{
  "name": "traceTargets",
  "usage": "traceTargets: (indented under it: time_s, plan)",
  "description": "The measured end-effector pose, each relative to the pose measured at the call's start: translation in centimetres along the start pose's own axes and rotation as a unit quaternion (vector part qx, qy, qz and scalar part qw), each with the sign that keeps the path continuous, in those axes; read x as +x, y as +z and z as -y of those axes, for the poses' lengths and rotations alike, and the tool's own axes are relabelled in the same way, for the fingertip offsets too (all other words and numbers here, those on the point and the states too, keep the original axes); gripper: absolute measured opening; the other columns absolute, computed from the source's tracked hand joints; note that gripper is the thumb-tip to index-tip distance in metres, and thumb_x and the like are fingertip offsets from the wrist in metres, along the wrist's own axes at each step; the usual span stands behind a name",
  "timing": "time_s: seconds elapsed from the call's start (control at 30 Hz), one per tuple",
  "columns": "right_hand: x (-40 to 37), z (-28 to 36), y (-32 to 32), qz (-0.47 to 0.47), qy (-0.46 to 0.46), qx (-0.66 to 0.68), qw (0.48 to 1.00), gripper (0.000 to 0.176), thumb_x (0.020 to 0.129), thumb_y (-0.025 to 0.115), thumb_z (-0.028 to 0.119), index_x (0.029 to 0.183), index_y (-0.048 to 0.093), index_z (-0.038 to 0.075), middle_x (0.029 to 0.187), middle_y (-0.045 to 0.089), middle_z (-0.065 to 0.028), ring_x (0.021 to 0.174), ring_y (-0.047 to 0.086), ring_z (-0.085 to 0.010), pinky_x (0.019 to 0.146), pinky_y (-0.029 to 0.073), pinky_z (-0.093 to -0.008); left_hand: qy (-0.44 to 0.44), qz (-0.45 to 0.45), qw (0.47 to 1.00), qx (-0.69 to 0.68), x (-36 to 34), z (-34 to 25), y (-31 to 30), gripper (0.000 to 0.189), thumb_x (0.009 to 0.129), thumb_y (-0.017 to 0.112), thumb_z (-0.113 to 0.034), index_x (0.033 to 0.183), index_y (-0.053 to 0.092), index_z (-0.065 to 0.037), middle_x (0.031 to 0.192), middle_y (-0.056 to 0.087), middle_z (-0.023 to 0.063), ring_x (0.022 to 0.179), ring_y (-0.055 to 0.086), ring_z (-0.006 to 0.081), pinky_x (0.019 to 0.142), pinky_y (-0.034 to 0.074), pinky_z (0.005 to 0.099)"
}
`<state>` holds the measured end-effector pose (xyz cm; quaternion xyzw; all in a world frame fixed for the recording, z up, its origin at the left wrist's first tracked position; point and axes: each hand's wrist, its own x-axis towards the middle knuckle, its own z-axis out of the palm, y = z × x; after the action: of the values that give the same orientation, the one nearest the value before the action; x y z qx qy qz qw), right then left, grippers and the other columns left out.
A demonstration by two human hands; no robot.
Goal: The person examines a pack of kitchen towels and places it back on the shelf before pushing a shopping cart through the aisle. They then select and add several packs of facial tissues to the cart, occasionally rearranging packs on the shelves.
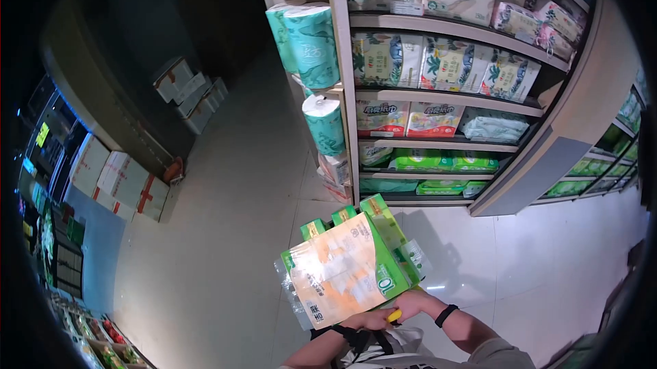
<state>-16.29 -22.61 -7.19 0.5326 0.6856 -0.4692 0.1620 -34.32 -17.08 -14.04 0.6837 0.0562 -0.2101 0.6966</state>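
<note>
My left hand (375, 320) is closed at the lower edge of a large tissue multipack. A yellow handle-like piece (395, 315) sticks out of its grip. Right beside it, my right hand (410, 302) is also closed, with a bit of yellow showing at its far side. Most of the yellow piece is hidden by the fingers. The cream and green multipack (335, 270) lies in front of both hands. Smaller green tissue packs (383, 222) show along its far edge. Clear plastic (291, 290) shows at its left side.
Ahead stands a shelf unit (445, 24) stocked with tissue packs, with teal paper rolls (311, 47) on its end. White cartons (133, 181) stand on the left, and more boxes (186, 92) lie farther back. Pale tiled floor (226, 252) runs between. Another stocked shelf (595, 163) is at right.
</note>
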Motion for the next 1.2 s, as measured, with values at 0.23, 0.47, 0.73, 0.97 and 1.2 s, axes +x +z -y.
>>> traceTargets:
  time_s: [0.23,0.47,0.73,0.97,1.2]
  plan:
    - [0.5,3.6,1.3,-0.112,0.073,0.092,0.987,0.044,0.068,0.073,0.041,0.103,0.07,0.015,0.099,0.07,-0.0107,0.093,0.066,-0.029,0.079,0.052,-0.0404,-0.07,0.165,0.975,0.128,-1.6,0.8,-3.5,0.06,0.083,0.064,-0.023,0.133,0.04,0.001,0.113,0.059,0.0187,0.106,0.056,0.0264,0.092,0.043,0.0371]
    - [2.0,7.8,0.5,-0.223,0.074,0.125,0.964,0.053,0.067,0.075,0.044,0.112,0.067,0.016,0.114,0.065,-0.0128,0.106,0.061,-0.0312,0.088,0.05,-0.0407,-0.073,0.177,0.971,0.142,-2.0,6.6,-5.9,0.048,0.078,0.063,-0.018,0.121,0.055,0.0,0.112,0.063,0.021,0.103,0.061,0.0302,0.087,0.046,0.0386]
    - [5.5,11.8,1.5,-0.351,0.193,0.245,0.883,0.059,0.067,0.074,0.046,0.118,0.065,0.018,0.117,0.064,-0.0131,0.109,0.059,-0.0339,0.093,0.048,-0.0422,-0.064,0.31,0.906,0.282,-5.7,-2.1,-12.2,0.044,0.08,0.063,-0.014,0.122,0.055,-0.003,0.116,0.062,0.021,0.109,0.059,0.0346,0.092,0.047,0.0417]
    - [8.0,13.1,1.6,-0.474,0.211,0.284,0.807,0.058,0.072,0.071,0.043,0.118,0.063,0.01,0.113,0.064,-0.0196,0.108,0.059,-0.0372,0.093,0.047,-0.044,-0.033,0.299,0.846,0.439,-6.5,-6.9,-15.7,0.038,0.084,0.058,-0.029,0.117,0.059,-0.011,0.097,0.069,0.02,0.085,0.067,0.0356,0.077,0.052,0.0459]
    - [9.9,12.0,1.1,-0.573,0.19,0.365,0.709,0.061,0.067,0.072,0.027,0.123,0.057,0.01,0.107,0.064,-0.0206,0.096,0.063,-0.0404,0.084,0.052,-0.046,0.089,0.304,0.764,0.563,-3.8,-5.6,-19.6,0.029,0.085,0.057,-0.037,0.103,0.065,-0.016,0.083,0.069,0.0153,0.067,0.065,0.0381,0.069,0.053,0.0464]
